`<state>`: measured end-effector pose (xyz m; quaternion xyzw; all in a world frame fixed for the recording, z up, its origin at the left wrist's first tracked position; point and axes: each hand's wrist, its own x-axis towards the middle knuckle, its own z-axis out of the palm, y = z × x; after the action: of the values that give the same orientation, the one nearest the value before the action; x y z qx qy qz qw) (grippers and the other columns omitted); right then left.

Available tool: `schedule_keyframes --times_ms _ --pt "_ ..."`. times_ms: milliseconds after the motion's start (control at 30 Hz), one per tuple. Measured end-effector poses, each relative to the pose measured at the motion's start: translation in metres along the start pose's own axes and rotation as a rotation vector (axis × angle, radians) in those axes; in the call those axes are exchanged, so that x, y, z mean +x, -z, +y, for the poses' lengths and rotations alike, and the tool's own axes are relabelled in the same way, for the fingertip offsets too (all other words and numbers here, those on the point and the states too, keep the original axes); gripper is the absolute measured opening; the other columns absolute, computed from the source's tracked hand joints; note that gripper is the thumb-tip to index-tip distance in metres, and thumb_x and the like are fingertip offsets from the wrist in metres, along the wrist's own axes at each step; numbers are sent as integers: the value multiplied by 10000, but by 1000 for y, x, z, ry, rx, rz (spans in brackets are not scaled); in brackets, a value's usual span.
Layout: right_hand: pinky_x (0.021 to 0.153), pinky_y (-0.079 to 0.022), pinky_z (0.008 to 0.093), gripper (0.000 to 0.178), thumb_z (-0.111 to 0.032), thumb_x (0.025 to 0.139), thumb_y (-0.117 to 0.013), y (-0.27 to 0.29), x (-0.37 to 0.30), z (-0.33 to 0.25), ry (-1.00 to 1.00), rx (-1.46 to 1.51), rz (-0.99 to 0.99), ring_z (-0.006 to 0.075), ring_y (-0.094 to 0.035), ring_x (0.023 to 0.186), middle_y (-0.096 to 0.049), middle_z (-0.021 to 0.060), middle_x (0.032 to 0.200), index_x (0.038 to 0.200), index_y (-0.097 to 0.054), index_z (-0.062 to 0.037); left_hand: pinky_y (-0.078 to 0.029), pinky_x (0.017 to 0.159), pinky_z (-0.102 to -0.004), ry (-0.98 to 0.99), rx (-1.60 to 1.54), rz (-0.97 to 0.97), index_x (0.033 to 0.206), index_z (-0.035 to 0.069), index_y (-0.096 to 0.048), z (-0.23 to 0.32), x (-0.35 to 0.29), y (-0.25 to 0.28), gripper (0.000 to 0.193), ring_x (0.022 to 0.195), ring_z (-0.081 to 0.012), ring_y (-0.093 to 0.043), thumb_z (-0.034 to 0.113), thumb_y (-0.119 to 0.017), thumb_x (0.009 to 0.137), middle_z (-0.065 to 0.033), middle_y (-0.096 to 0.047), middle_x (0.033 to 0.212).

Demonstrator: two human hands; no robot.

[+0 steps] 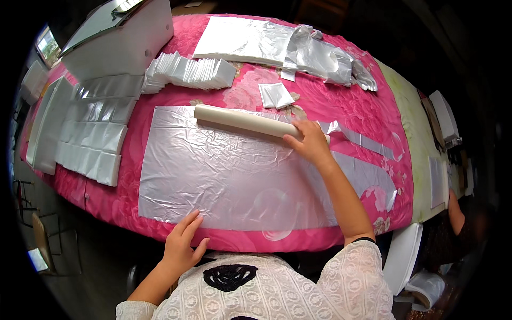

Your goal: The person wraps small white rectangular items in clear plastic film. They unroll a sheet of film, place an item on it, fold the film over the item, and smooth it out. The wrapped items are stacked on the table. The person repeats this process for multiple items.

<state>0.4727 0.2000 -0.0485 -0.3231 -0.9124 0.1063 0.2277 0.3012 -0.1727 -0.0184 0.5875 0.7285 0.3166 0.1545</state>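
Observation:
A translucent silvery plastic bag (213,170) lies flat on the pink cloth, its two handle strips reaching to the right. Across the bag's far part rests a long off-white tube (245,118), slightly slanted. My right hand (310,140) grips the tube near its right end, thumb on the near side. By the bag's near edge, my left hand (182,244) is open, fingers stretched out with the tips on or just over the plastic; I cannot tell whether they press on it. A small folded silvery packet (276,95) lies just beyond the tube.
At the back lies a stack of silvery bags (245,40) with crumpled handles. A row of folded packets (186,72) stands by a white box (122,53). More folded packets (93,128) line the left beside a white tray (47,128). Another person's arm (455,212) shows at right.

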Motion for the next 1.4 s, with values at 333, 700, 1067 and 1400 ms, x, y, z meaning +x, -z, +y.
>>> schedule_keyframes --times_ms 333,700,1067,1400 --pt "925 -400 397 512 -362 841 -600 73 -158 -70 -212 243 -396 326 -508 1070 -521 193 1158 1196 -546 4 -384 988 -416 -202 -87 -231 1295 -2 -402 25 64 -55 664 1215 -394 -423 176 -705 731 -228 -358 1376" --pt "1086 -239 404 535 -298 895 -489 82 -191 86 -186 -104 -138 327 -317 1314 -352 194 1409 1334 -404 -4 -140 1109 -470 -389 83 -242 1411 -22 -204 67 114 -128 849 1371 -434 -70 452 -571 810 -278 -86 1474" --pt "906 -434 378 221 -119 824 -539 138 -240 198 -548 -379 220 321 -569 1023 -624 153 1073 979 -625 12 -153 1105 -482 -360 76 -254 1361 -37 -311 89 121 -139 769 1367 -431 -78 383 -585 778 -249 -123 1477" --pt "944 -404 378 266 -145 820 -574 111 -195 144 -519 -114 330 339 -524 1097 -587 197 1126 1031 -599 17 -156 1106 -479 -393 85 -237 1339 -30 -357 91 123 -142 736 1366 -428 -90 360 -588 759 -238 -144 1476"
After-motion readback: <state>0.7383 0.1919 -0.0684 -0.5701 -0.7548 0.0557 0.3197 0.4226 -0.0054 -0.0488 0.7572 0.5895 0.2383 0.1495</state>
